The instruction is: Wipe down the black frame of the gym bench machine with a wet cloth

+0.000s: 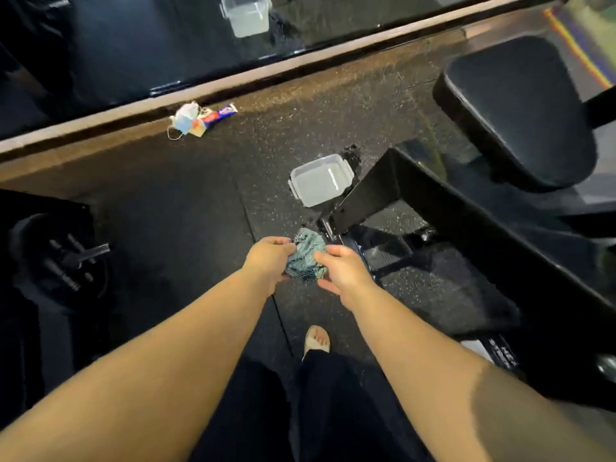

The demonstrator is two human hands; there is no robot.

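Observation:
A bunched blue-green cloth (306, 256) hangs in the air between both hands, above the dark rubber floor. My left hand (268, 260) grips its left side and my right hand (343, 271) grips its right side. The black frame of the gym bench machine (443, 208) runs from the centre toward the lower right, its near end just right of the cloth. A black padded seat (520, 108) sits at the upper right. A clear plastic tub of water (320, 180) stands on the floor beside the frame's end.
A mirror (166, 45) lines the far wall above a wooden ledge and reflects the tub. Litter, a face mask and a wrapper (200, 120), lies by the ledge. A black weight plate (63, 258) sits at the left. My foot (316, 340) stands below the hands.

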